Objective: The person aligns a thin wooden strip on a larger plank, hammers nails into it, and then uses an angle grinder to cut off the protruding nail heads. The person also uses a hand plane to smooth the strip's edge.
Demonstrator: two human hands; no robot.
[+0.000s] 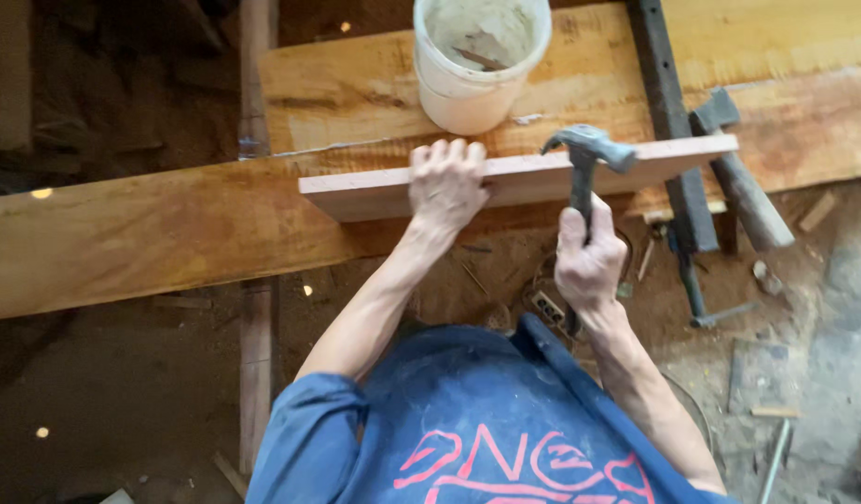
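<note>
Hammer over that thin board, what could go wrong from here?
1. The left hand grips the thin board close beside the hammer; a glancing blow might hit its fingers.
2. The board's left end overhangs the plank and could tip or shift.
3. The white bucket stands just behind and might be jolted.

A white bucket (480, 65) stands on the wide plank (356, 89) at the top. To the right a second hammer (740, 173) lies beside a dark metal bar (671, 112). Wood scraps (774, 412) litter the dusty floor (822, 308).
</note>
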